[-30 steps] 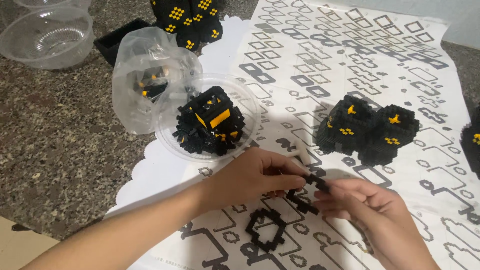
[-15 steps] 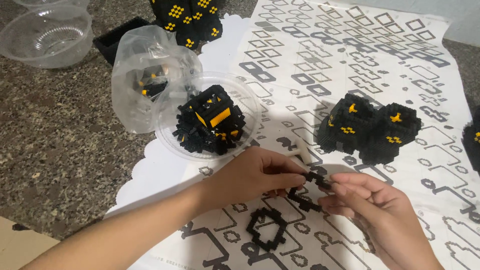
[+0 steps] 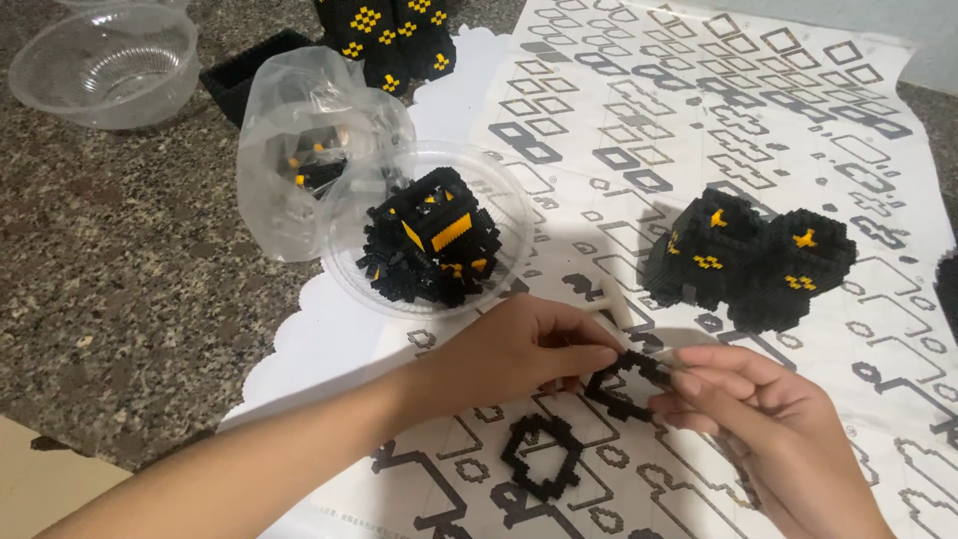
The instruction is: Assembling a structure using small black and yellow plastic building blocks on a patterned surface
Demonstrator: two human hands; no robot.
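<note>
My left hand [image 3: 519, 349] and my right hand [image 3: 768, 419] pinch opposite sides of a small black ring of tiny building blocks [image 3: 624, 384], held just above a white printed instruction sheet [image 3: 699, 130]. A second black block ring [image 3: 539, 454] lies flat on the sheet below my left hand. Just beyond my fingers lies a small white tool [image 3: 609, 299]. A clear shallow dish [image 3: 349, 269] behind my left hand holds a black and yellow block cube on loose black pieces.
Two joined black block cubes with yellow marks [image 3: 748, 260] stand on the sheet at the right. A clear plastic bag with pieces [image 3: 299, 150], an empty clear bowl [image 3: 105, 65], a black tray [image 3: 244, 80] and a large block model [image 3: 389, 35] sit on the speckled stone counter.
Both hands have stayed together on the black ring, with only small finger shifts. Nothing else on the sheet has moved.
</note>
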